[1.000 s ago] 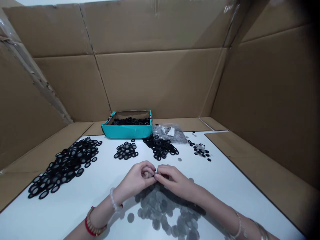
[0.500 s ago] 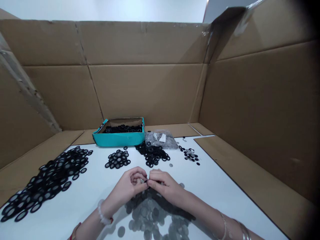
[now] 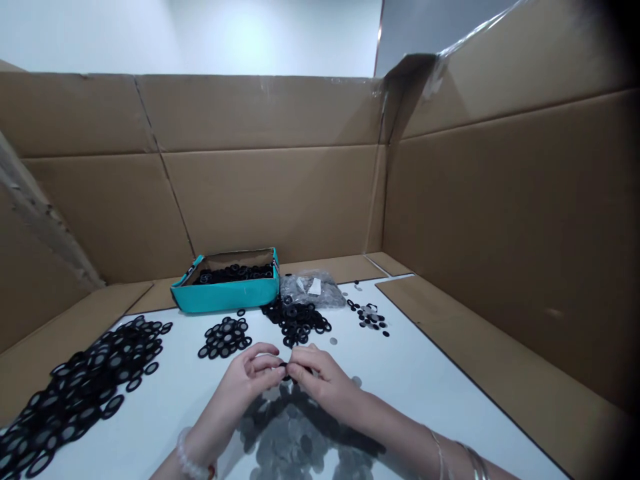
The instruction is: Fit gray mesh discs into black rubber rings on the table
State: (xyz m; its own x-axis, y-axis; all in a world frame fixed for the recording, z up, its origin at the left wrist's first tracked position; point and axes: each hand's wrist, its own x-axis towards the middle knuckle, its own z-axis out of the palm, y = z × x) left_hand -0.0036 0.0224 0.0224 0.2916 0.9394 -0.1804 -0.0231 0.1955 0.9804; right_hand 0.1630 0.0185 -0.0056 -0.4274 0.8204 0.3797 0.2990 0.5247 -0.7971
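My left hand [image 3: 255, 373] and my right hand [image 3: 320, 377] meet above the white tabletop, fingertips pinched around a small black ring [image 3: 285, 366]. Fingers cover most of the ring, and whether a disc sits inside it I cannot tell. Beneath and in front of the hands spreads a heap of thin grey discs [image 3: 290, 437], partly in shadow. Just beyond lie a pile of black rings [image 3: 299, 321] and, left of it, a smaller cluster of black rings with grey centres [image 3: 225, 337].
A long heap of grey-centred rings [image 3: 95, 380] covers the left side. At the back stand a teal box [image 3: 230, 295] of black rings and a clear plastic bag [image 3: 320, 293]. Small black and grey discs [image 3: 371, 316] lie at right. Cardboard walls [image 3: 280, 200] surround the table.
The view has tilted up and shifted slightly right, so everything sits lower and further left. My left fingers have straightened a little; both hands stay together at the ring.
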